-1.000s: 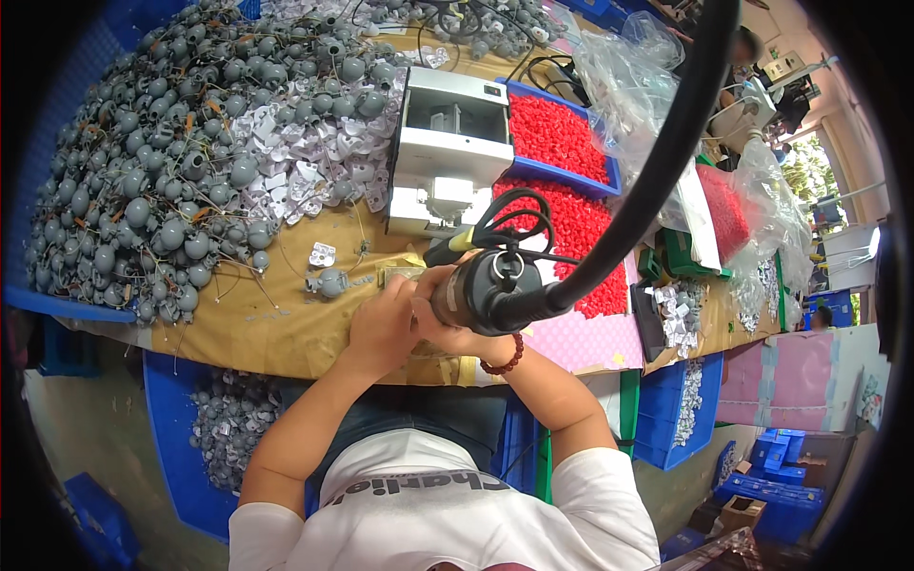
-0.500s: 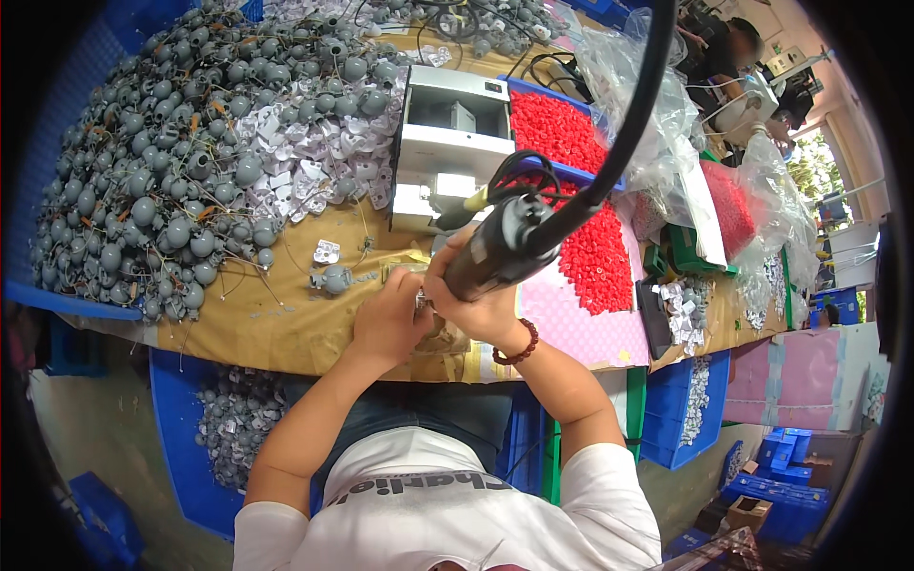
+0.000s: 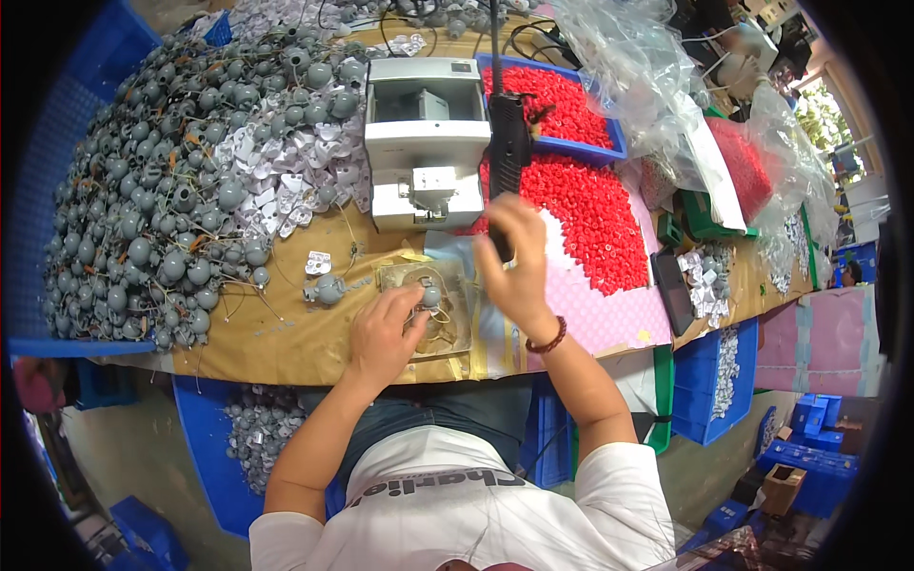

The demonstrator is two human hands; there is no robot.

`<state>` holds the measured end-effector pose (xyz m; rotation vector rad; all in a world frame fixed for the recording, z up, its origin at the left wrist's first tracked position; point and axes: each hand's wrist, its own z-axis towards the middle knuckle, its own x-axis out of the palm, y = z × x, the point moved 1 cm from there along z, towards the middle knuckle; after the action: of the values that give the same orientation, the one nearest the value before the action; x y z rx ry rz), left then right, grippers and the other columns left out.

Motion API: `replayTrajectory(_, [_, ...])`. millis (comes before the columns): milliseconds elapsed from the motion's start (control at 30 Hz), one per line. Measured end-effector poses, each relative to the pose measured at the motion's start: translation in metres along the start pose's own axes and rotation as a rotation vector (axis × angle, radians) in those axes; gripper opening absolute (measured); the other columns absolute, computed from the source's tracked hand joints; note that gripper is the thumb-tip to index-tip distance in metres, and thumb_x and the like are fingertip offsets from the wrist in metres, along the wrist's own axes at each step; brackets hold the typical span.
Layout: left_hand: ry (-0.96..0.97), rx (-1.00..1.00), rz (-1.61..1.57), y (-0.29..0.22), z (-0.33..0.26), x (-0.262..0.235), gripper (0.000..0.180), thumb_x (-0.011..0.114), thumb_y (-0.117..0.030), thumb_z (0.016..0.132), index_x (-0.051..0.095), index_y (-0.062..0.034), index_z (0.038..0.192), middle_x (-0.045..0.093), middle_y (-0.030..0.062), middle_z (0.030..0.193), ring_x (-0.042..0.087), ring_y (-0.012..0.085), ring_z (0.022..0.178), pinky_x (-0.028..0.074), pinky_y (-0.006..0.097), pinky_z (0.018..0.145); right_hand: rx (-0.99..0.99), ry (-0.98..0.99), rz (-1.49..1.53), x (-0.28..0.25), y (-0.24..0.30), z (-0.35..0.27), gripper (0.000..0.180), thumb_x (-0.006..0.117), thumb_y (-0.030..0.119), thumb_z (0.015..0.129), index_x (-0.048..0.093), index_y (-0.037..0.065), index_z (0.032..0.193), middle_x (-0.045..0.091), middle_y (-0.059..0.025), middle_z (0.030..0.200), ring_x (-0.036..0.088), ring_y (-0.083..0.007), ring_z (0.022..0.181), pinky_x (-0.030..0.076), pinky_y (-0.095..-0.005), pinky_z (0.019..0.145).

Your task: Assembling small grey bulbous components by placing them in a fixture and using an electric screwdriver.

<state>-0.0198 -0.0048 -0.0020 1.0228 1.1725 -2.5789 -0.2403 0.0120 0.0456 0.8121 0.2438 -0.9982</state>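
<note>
A grey round plastic part (image 3: 430, 296) sits over a clear, flat block-like fixture (image 3: 451, 335) at the table's front. My left hand (image 3: 386, 331) pinches the part between thumb and fingertips. My right hand (image 3: 522, 269) is raised to the right of the fixture, fingers apart and slightly blurred. It is beside the lower end of a black powered screwdriver (image 3: 509, 143), which hangs upright on its cable; whether the fingers still touch it is hard to see. Left of the fixture lie another grey round part (image 3: 328, 289) and a small white plastic piece (image 3: 318, 263).
A white and grey machine (image 3: 427, 143) stands behind the fixture. Grey round parts with wires (image 3: 143, 209) and white pieces (image 3: 286, 171) heap up on the left. Red small parts (image 3: 595, 224) spread over a pink sheet (image 3: 609, 319), with a blue tray (image 3: 609, 147) behind. Clear plastic bags (image 3: 628, 57) lie farther right.
The screwdriver has gone from tilted in my right hand over the fixture to hanging upright farther back. My right hand has moved right and opened. The grey part under my left hand now shows.
</note>
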Motion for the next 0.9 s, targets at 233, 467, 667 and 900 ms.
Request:
replayTrajectory(233, [0.038,-0.052,0.034,-0.001,-0.003,0.006,0.039,0.080,-0.006,0.079,0.063,-0.0048,0.115,0.070,0.0118,0.107,0.067,0.0261,0.077,0.054,0.033,0.065,0.359,0.366,0.470,0.033,0.016,-0.033,0.013,0.069,0.010,0.092,0.070,0.000,0.100,0.069,-0.0162,0.088,0.066,-0.0350,0.080,0.052,-0.0410,0.073])
replayTrajectory(467, [0.078,-0.076,0.050,0.000,-0.002,0.006,0.038,0.078,-0.007,0.081,0.064,-0.0063,0.116,0.068,0.0095,0.104,0.064,0.0252,0.075,0.051,0.035,0.064,0.487,0.332,0.529,0.045,0.031,-0.022,0.016,0.068,0.012,0.097,0.070,-0.003,0.100,0.070,-0.0112,0.088,0.068,-0.0180,0.076,0.053,-0.0307,0.069])
replayTrajectory(667, [0.091,-0.149,0.017,-0.004,-0.001,0.006,0.038,0.077,-0.012,0.082,0.063,-0.0084,0.118,0.067,0.0111,0.106,0.068,0.0335,0.094,0.054,0.043,0.077,0.524,0.398,0.515,0.035,0.013,-0.039,0.014,0.069,0.011,0.095,0.070,-0.003,0.096,0.070,-0.0119,0.090,0.068,-0.0194,0.077,0.053,-0.0323,0.068])
replayTrajectory(900, [0.053,-0.060,0.041,-0.003,-0.001,0.004,0.041,0.079,-0.008,0.080,0.063,-0.0050,0.118,0.065,0.0092,0.100,0.058,0.0220,0.065,0.049,0.034,0.061,0.518,0.136,0.495,0.062,0.025,-0.035,0.013,0.064,0.012,0.099,0.060,0.000,0.097,0.068,-0.0154,0.076,0.070,-0.0276,0.067,0.052,-0.0385,0.060])
